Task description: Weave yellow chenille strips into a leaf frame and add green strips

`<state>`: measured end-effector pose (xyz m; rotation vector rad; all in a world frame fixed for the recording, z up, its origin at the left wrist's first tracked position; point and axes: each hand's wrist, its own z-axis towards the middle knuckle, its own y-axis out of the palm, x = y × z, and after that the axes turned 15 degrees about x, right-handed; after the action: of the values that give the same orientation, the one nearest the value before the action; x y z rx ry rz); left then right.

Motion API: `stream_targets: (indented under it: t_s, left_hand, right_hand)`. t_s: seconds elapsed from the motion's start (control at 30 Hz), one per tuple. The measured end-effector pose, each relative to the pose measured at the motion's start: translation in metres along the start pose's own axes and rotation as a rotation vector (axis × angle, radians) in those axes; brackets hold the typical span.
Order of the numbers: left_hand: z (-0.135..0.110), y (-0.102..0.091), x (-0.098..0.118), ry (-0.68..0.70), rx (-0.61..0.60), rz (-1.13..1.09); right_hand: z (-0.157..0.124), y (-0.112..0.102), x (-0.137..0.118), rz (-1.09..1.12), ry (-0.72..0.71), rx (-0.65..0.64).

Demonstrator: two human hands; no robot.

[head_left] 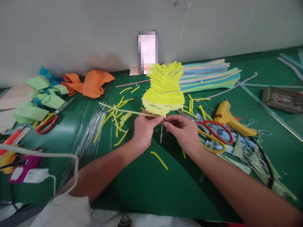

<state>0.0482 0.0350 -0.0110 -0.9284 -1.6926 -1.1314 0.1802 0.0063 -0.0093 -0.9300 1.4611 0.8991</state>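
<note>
A yellow pipe-cleaner figure [165, 88], woven from many folded strands, stands on the green table [146, 183] in the middle. My left hand [143, 130] pinches its lower end together with a long yellow pipe cleaner [118, 109] that sticks out to the left. My right hand [183, 130] pinches the same lower end from the right, thumb and forefinger together. A thin wire [161, 134] hangs down between the two hands.
Short yellow pipe-cleaner pieces [118, 121] and thin wires [92, 135] lie left of centre. Red-handled scissors [216, 132] and a yellow glue gun [230, 119] lie right. More scissors [50, 118], orange and green paper [94, 82], pastel pipe cleaners [210, 74].
</note>
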Motion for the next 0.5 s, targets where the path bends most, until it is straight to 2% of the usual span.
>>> stream_targets:
  t_s: [0.37,0.5]
  left_hand:
    - [-0.0024,0.0023,-0.0025,0.078,-0.018,0.038]
    - [-0.0005,0.0015,-0.0054,0.098,-0.029,0.072]
  right_hand:
    - [-0.0043,0.0001,0.0017,-0.098,-0.059,0.057]
    - [-0.0036,0.0016,0.0006,-0.101,-0.04,0.087]
